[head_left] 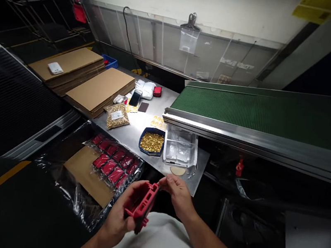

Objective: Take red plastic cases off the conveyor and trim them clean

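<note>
My left hand [121,213] is wrapped round a red plastic housing [145,202] with rectangular cutouts along its edge, held tilted above my lap. The fingers of my right hand [178,193] are pinched together at the housing's upper right corner; whatever is between them, if anything, is too small to make out. Beyond the hands, a dark blue tray [140,147] holds many small brass-coloured parts [152,142]. Beside it stands a white divided bin [195,156] with clear plastic bags [179,151]. Several red housings in clear film [111,165] lie in a lined box at the left.
A green conveyor belt [227,106] with a metal rail runs off to the right. Stacked cardboard sheets [102,88] stand at the left. On the metal table [150,117] lie a phone [135,98], a bag of brass parts [117,116], a white bundle [146,89] and a red housing [157,91].
</note>
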{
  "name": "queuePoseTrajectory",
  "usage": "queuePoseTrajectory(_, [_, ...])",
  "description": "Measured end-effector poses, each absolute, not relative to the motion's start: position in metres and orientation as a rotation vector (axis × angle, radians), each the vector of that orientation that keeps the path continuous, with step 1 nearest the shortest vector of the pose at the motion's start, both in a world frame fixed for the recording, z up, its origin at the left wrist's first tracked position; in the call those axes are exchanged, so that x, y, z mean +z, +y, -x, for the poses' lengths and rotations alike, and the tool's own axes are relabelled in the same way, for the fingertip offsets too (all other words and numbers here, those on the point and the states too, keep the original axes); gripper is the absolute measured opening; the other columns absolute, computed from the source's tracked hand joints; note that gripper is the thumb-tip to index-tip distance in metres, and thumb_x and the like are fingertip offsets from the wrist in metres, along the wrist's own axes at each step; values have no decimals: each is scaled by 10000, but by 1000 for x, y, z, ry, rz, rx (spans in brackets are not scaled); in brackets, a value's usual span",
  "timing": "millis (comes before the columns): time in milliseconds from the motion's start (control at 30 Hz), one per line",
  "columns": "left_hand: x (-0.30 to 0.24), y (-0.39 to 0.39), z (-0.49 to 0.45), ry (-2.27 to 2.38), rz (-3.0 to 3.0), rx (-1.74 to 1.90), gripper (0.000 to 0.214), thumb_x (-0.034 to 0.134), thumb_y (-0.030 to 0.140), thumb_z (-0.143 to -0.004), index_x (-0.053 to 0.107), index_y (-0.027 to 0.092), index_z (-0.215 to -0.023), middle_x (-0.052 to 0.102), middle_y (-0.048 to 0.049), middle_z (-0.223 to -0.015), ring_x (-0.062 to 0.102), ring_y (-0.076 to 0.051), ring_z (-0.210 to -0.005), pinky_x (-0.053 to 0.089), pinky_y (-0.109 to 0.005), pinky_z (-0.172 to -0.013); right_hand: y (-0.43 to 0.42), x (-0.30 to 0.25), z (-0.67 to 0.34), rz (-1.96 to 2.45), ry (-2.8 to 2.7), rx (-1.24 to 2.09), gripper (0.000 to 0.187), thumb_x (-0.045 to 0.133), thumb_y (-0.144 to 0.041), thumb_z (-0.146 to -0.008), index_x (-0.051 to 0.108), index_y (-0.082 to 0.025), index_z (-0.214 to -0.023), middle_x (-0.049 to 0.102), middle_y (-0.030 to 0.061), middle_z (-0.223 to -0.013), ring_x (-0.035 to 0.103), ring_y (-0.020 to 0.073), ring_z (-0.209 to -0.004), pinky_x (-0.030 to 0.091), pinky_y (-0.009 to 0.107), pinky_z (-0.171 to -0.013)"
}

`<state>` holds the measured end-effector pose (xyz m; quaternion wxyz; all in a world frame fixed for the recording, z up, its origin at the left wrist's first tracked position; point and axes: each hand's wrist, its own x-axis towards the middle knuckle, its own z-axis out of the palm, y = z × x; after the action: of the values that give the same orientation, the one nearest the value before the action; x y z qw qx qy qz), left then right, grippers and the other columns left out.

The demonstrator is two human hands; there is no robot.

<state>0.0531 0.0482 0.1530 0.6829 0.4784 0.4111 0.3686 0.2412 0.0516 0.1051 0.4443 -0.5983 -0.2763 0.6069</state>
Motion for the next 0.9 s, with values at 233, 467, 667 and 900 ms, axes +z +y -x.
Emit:
queuePoseTrajectory(233, [141, 43, -39, 827, -579, 749, 795, 659, 726, -679, 562, 261, -1316, 592, -106, -1312, 502, -330, -1251, 425, -407, -1039, 49, -25, -321, 2306, -469, 1147, 350, 601, -485, -832, 630, -137, -865, 682, 81, -870, 646, 198, -829, 508, 386, -806])
queuePoseTrajectory(467, [171, 45, -59, 603, -172, 719, 894, 587, 785, -696, 543, 164, -1338, 653, -127, -1124, 627, -275, -1007, 393, -475, -1035, 71, -70, -363, 2614, -687, 961, 480, 515, -459, -826, 619, -94, -1119, 637, 266, -1097, 609, 419, -1019, 461, 517, -795])
queuePoseTrajectory(667, [184, 50, -71, 627, -161, 816, 916, 488, 807, -744, 552, 84, -1303, 648, -148, -1038, 629, -275, -917, 418, -467, -971, 60, -110, -368, 2576, -985, 720, 442, 496, -380, -788, 654, -88, -1080, 605, 261, -1099, 600, 414, -973, 467, 484, -739])
queuePoseTrajectory(900, [180, 47, -73, 657, -215, 905, 817, 412, 744, -830, 569, 79, -1278, 651, -186, -1117, 608, -324, -1063, 311, -506, -1097, 23, -128, -358, 2471, -1308, 420, 462, 524, -416, -798, 632, -88, -1105, 577, 204, -1056, 521, 348, -1017, 441, 437, -860])
